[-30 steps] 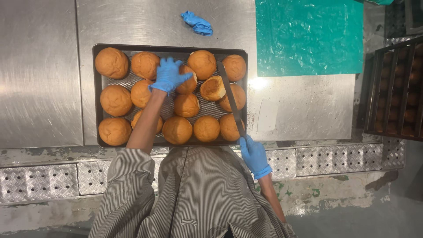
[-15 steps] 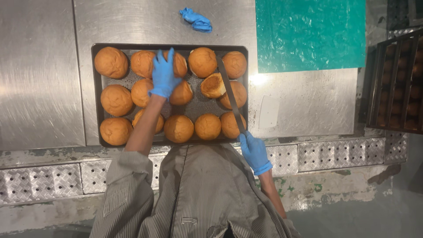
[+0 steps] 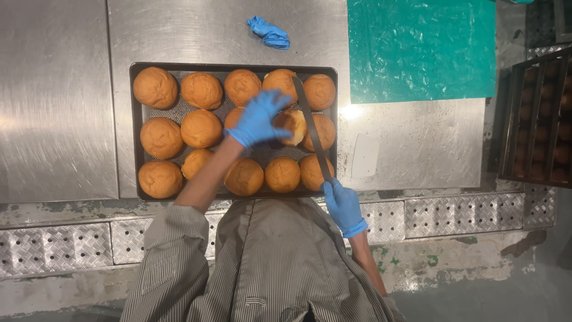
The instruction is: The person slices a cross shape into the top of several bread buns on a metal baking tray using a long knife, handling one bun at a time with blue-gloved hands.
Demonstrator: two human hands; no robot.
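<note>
Across the dark baking tray [image 3: 136, 128] at frame centre, the golden buns [image 3: 155, 87] sat in rows. The left hand [image 3: 257, 118], which half a second earlier lay flat further left, had swung right and closed loosely on the cut bun [image 3: 294, 126] — slicing was moving along. Lower right, the right hand [image 3: 343, 206] gripped the long knife [image 3: 311, 126], blade angled up beside that bun.

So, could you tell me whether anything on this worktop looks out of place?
A crumpled blue glove lies loose on the steel table beyond the tray, and one bun sits tilted, pale side showing.
</note>
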